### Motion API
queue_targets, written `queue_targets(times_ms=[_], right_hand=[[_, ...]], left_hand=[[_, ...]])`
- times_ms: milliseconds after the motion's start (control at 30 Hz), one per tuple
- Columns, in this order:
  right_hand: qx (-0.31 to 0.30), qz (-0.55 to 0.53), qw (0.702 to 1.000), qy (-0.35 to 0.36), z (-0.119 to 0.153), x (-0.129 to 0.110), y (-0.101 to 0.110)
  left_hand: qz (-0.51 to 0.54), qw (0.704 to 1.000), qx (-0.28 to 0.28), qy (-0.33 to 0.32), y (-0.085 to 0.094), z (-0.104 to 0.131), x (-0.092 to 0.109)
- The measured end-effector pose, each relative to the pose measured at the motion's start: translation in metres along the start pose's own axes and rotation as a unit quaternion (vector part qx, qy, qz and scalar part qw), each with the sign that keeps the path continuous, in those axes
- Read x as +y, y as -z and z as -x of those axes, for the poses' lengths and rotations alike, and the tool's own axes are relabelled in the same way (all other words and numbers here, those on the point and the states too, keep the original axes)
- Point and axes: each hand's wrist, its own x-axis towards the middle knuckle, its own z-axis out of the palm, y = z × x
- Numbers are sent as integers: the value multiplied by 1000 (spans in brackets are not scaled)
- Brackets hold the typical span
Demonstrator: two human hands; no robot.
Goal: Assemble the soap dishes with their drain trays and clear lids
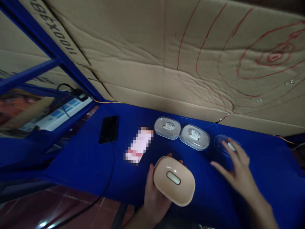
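My left hand holds a peach-coloured oval box, its fingers wrapped under and behind it; a pale oblong inset sits in the middle of its top. Over the right side of the table, my right hand has its fingers spread, the fingertips at a clear plastic lid with a white sticker. Whether they touch the lid I cannot tell. Along the back lie two grey oval boxes under clear covers, the left box beside the right box, each with a round sticker.
A pixelated bright phone-like slab and a black phone lie on the blue table. A black cable hangs over the front edge. Behind stands a cardboard wall; a white power strip is at the left.
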Motion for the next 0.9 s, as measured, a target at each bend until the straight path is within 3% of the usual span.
queue_targets(times_ms=[100,167,200,267,333,433,533,633,900], right_hand=[[-38,79,996,-17,-20,74,5],[-68,58,996,-11,-22,93,6],[-63,43,997,-12,-19,90,6],[-19,13,999,-34,-6,63,7],[25,-22,997,-66,12,14,9],[-36,-88,995,-21,35,-66,5],[-63,-106,992,39,41,-117,-6],[-48,-97,992,61,38,-133,-15],[-20,-86,994,69,46,-137,-29]], left_hand=[[-5,1000,-5,10,4,1,6],[-7,1000,-1,11,5,0,4],[-6,1000,1,9,6,0,2],[0,1000,7,-4,5,-3,-5],[5,1000,15,-18,4,-5,-12],[1,999,28,-27,-2,-8,-21],[-4,999,38,-20,-10,-6,-24],[0,999,34,-16,-16,-3,-25],[3,998,50,-49,-16,1,-27]])
